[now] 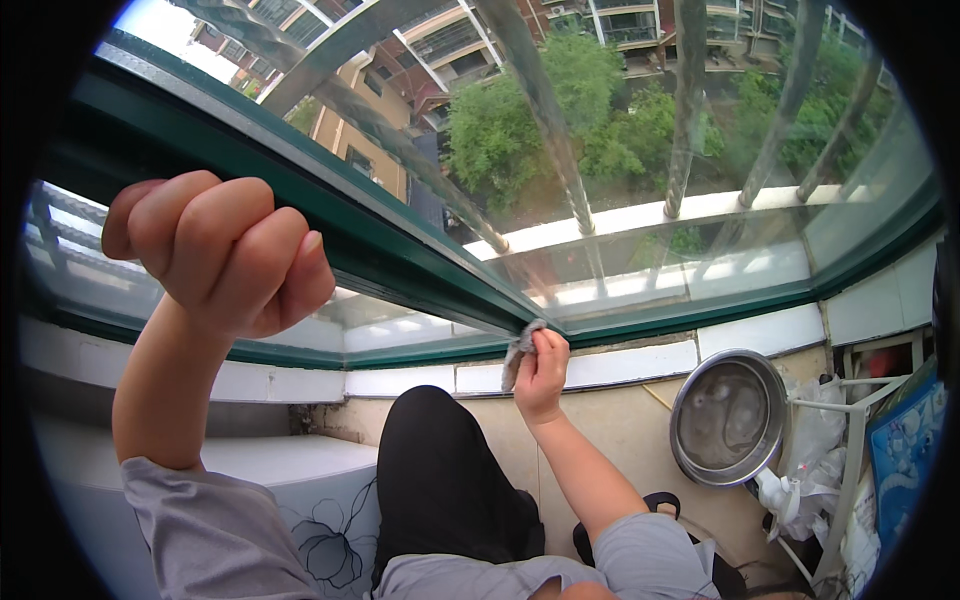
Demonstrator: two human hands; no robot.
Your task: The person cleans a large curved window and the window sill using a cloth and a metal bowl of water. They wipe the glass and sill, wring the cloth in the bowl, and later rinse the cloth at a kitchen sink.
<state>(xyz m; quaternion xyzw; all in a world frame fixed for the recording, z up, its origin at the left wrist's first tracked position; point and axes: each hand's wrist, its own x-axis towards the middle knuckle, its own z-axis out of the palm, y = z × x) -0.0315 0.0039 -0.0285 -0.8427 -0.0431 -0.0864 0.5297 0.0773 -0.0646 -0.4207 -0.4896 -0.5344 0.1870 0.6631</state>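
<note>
My left hand (225,251) is raised in a fist in front of the dark green window frame (375,247). Nothing shows in that fist, though the inside of the curled fingers is hidden. Lower down, my right hand (541,375) pinches a grey cloth (519,356) between thumb and fingers. The cloth touches the foot of the upright frame, where it meets the bottom rail. Beyond the frame is a large glass pane (637,270), with twisted metal bars (551,127) outside it.
White tiles (630,364) edge the sill. A metal basin (724,420) of cloudy water stands at the right, beside a white metal rack (851,450) and plastic bags (814,457). My bent knee (442,465) is below the sill. A white-topped cabinet (300,454) with a flower design stands at left.
</note>
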